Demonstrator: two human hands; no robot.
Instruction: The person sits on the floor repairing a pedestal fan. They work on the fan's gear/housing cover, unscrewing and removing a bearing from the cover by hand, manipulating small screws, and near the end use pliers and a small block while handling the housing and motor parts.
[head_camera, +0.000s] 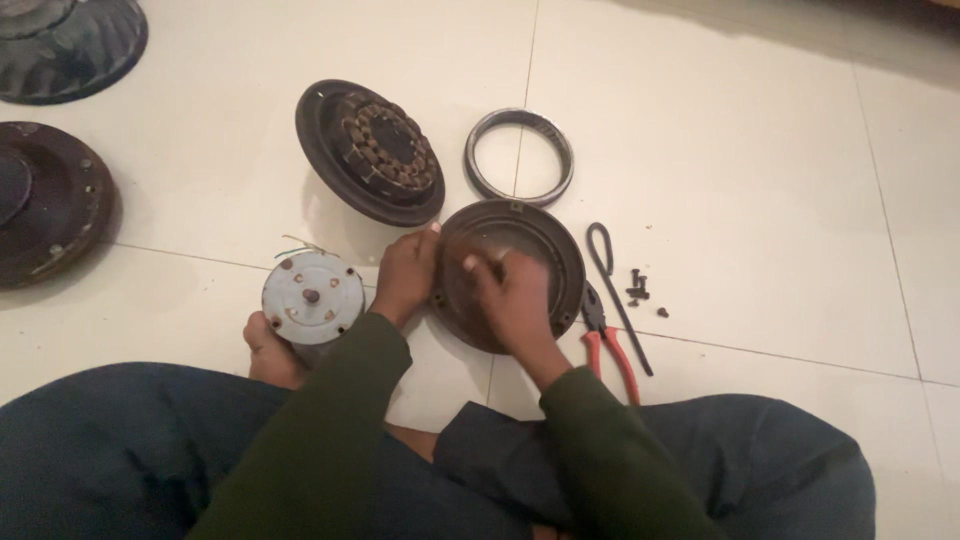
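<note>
A round dark metal motor cover (545, 235) lies tilted on the tiled floor in front of me. My left hand (405, 275) grips its left rim. Inside the cover's bowl rests my right hand (515, 300), fingers curled and pressing on the inner surface; I cannot tell if it holds anything. Both arms wear dark green sleeves.
A dark stator with copper windings (372, 150) leans behind the cover, next to a metal ring (519, 157). A grey cylindrical motor part (312, 297) stands at my left foot. Red-handled pliers (610, 345), a thin black tool (615, 290) and small screws (640, 290) lie right. Two dark covers (45, 205) sit far left.
</note>
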